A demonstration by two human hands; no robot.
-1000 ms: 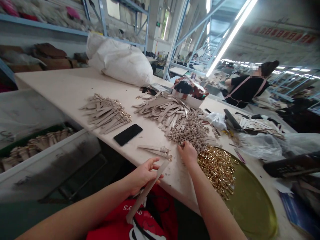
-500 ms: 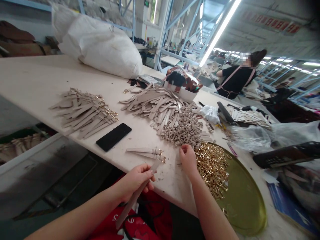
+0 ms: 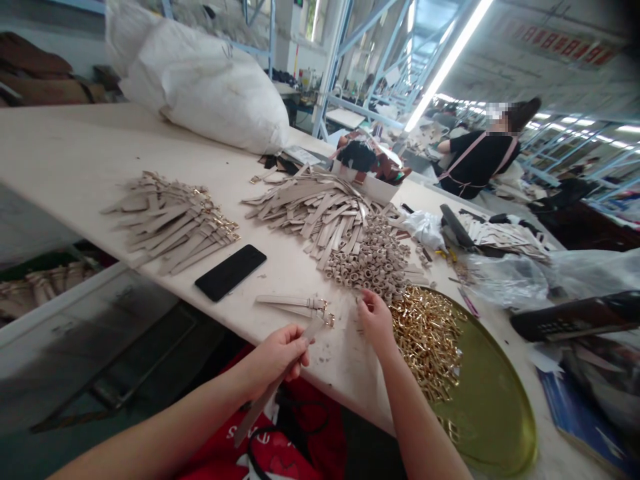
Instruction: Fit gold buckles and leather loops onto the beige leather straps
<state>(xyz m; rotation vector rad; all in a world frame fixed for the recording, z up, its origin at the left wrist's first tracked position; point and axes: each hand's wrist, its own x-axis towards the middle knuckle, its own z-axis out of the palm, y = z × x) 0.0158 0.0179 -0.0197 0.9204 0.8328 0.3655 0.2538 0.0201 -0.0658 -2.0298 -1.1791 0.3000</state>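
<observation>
My left hand (image 3: 286,357) is closed around a flat beige strap (image 3: 259,412). One end of that strap points up over the table edge, while the rest hangs down toward my lap. Just beyond it lie a few finished-looking straps with gold buckles (image 3: 290,303). My right hand (image 3: 375,321) rests with fingertips pinched at the near edge of a heap of small beige loops (image 3: 373,263); what is in the pinch is too small to make out. Beside my right wrist, gold buckles (image 3: 425,340) are piled on a round gold tray (image 3: 500,400).
A black phone (image 3: 230,272) lies left of the middle, near a stack of buckled straps (image 3: 175,220). Farther back are loose straps (image 3: 310,207) and a big white sack (image 3: 200,87). Plastic bags (image 3: 505,280) lie at the right. A person (image 3: 480,157) in an apron stands beyond.
The view has shifted slightly. My right hand's fingertips have moved a little left along the edge of the loop heap. My left hand still holds the strap in nearly the same place.
</observation>
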